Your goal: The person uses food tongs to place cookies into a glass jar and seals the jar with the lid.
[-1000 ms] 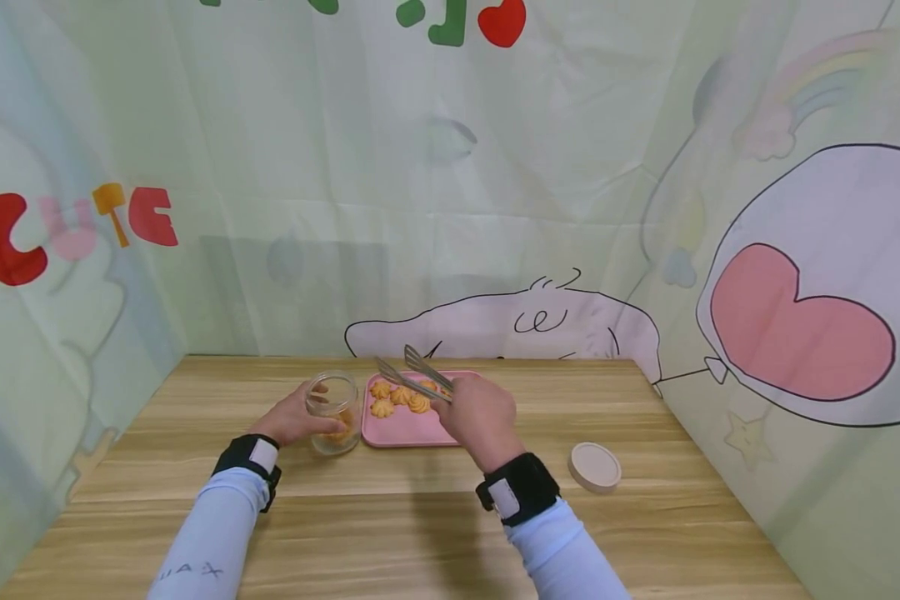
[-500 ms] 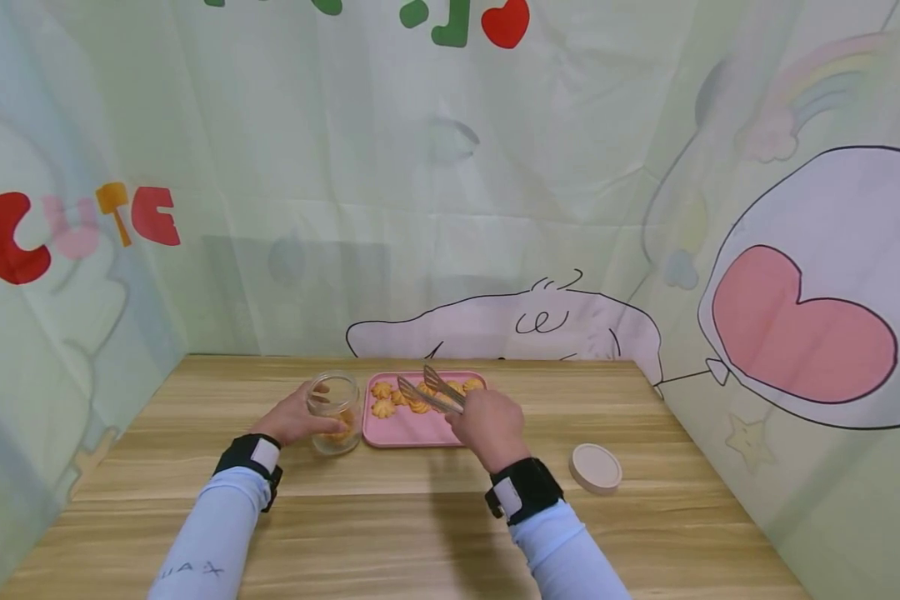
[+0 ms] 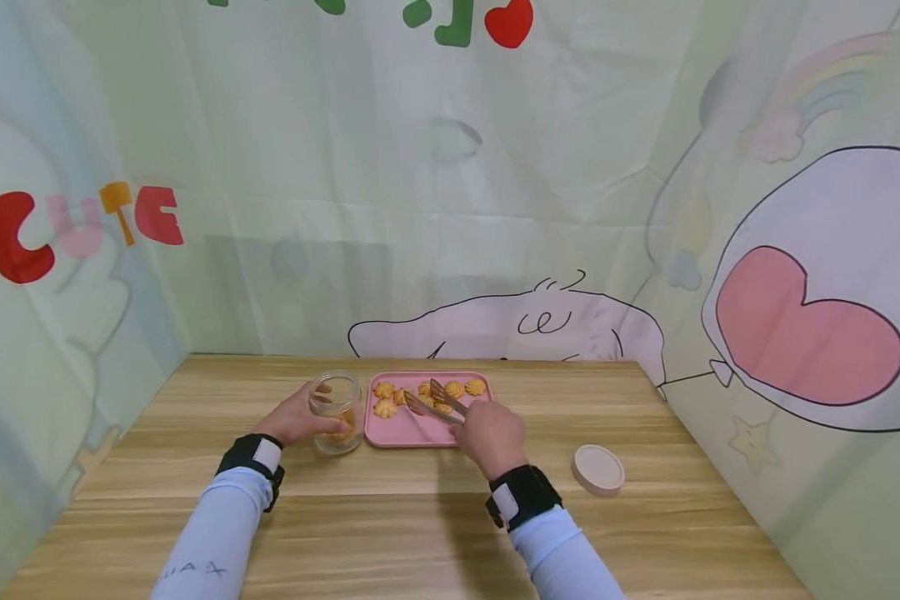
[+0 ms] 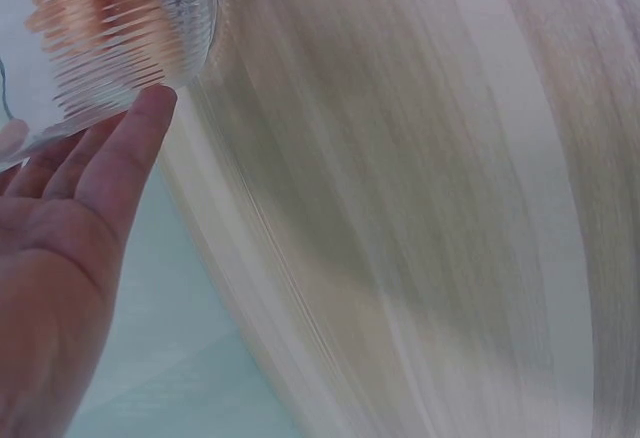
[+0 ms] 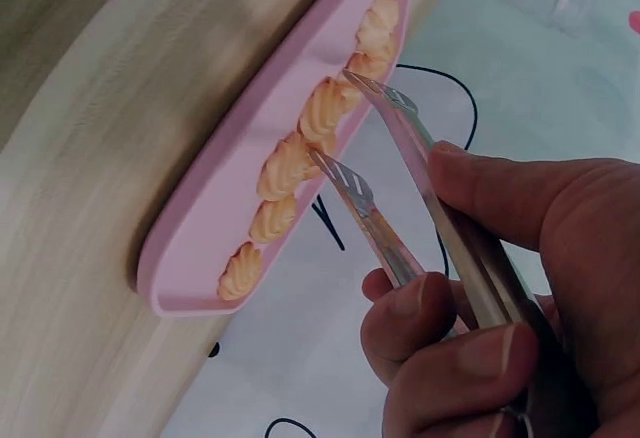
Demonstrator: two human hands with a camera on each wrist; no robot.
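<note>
Jar (image 3: 348, 410) just beside tray rim (image 3: 368, 422)

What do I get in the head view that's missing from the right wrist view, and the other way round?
Only the head view: the round lid lying on the table, the blue sleeves and black wrist straps, and the rainbow printed on the backdrop.

Only the right wrist view: a close palm-side look at the right hand, with its fingers curled round the tongs; the head view shows the back of that hand.

Both: the right hand, the tongs, the pink tray with its cookies, the table, and the glass jar, cut off in the wrist view.
</note>
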